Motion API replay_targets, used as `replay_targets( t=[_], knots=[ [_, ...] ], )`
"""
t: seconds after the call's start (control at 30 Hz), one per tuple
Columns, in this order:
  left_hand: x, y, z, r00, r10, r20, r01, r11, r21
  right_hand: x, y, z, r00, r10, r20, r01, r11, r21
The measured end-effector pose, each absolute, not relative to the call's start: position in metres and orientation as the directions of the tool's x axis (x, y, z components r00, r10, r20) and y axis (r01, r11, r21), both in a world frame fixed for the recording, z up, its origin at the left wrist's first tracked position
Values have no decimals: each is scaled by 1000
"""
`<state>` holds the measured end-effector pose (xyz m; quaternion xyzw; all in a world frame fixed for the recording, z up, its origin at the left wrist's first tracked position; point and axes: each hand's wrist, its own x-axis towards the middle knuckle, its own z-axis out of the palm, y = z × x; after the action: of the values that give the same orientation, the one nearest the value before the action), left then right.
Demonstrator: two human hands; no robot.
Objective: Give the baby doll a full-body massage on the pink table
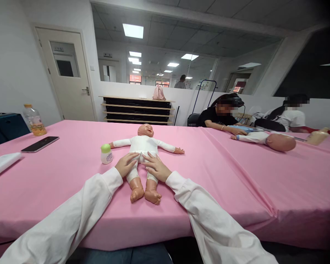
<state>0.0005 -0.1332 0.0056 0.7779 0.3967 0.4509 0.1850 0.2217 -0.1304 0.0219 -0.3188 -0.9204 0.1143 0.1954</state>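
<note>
Left hand (125, 164) and right hand (157, 168): fingers spread flat, pressing on hips of doll (143, 154), gripping nothing. Doll supine mid-tabletop (57, 176), already clothed in white, feet bare. Lotion bottle (106, 153) just beside, capped, apparently untouched. Phone (40, 143) farther left.
</note>
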Motion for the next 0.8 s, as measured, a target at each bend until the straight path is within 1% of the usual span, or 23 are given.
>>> replay_targets(
  t=[0.07,0.17,0.33,0.43,0.5,0.57,0.63,0.7,0.73,0.8],
  knots=[
    [1,-132,3,369,761,533,476,-647,595,221,-134,26,-744,612,267,540,787,-299],
    [-1,-131,2,464,760,455,498,-649,576,220,-142,32,-785,566,253,508,821,-262],
    [-5,-133,8,555,769,318,471,-605,641,219,-150,38,-842,500,203,459,861,-217],
    [-5,-137,13,564,778,275,428,-561,709,218,-150,36,-859,456,233,407,884,-230],
    [-5,-141,18,525,812,256,397,-499,770,218,-149,33,-847,451,283,373,882,-290],
    [-7,-144,23,469,852,232,340,-417,843,218,-149,30,-819,470,328,335,857,-391],
    [-10,-145,29,422,883,205,259,-335,906,218,-150,28,-769,524,366,294,799,-524],
    [-16,-143,34,377,908,180,193,-268,944,218,-151,28,-687,599,411,251,727,-639],
    [-19,-142,36,344,923,170,174,-241,955,219,-150,28,-635,633,443,233,703,-672],
    [-23,-138,36,253,952,174,159,-219,963,220,-147,27,-518,680,519,215,691,-690]
  ],
)
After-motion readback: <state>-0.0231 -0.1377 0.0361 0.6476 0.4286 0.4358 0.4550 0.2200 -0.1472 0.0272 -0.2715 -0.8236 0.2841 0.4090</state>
